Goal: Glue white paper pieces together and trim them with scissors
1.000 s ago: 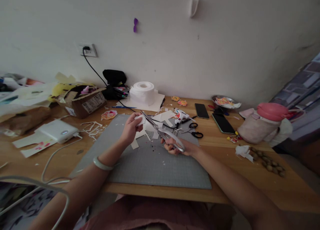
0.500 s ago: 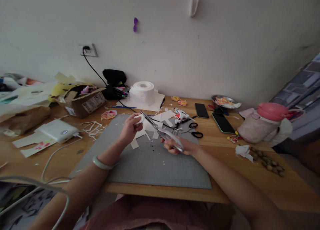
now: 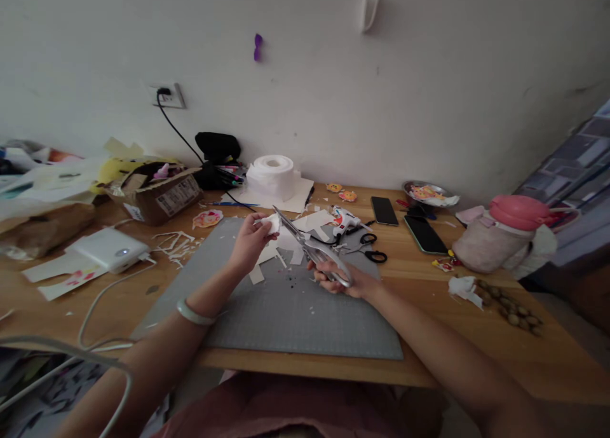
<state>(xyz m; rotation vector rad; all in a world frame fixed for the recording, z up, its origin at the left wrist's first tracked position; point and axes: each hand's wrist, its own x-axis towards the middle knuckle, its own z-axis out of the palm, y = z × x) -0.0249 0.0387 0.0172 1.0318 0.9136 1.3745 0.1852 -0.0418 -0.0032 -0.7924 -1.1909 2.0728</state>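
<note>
My left hand (image 3: 250, 242) pinches a small white piece (image 3: 272, 224), which looks like folded paper or tissue. In my right hand (image 3: 339, 279) are large silver scissors (image 3: 328, 260), their handles gripped by my fingers. The blades point up and left, with their tips beside the white piece; whether they touch it I cannot tell. Both hands are over a grey cutting mat (image 3: 295, 323). White paper scraps (image 3: 314, 222) lie on the mat behind the scissors. Small scissors with black handles (image 3: 374, 247) and a white glue gun (image 3: 345, 222) rest at the mat's right rear.
At the back stands a white roll (image 3: 271, 178), with an open cardboard box (image 3: 162, 193) to its left. A white power bank (image 3: 112, 250) with cables sits left. Phones (image 3: 426, 234), a metal bowl (image 3: 429, 195), a pink-lidded container (image 3: 500, 234) and brown round fruits (image 3: 517, 311) lie right.
The white piece has shifted slightly right in my left hand and shows more of its face. The scissor blades have opened a little and their tips moved slightly right.
</note>
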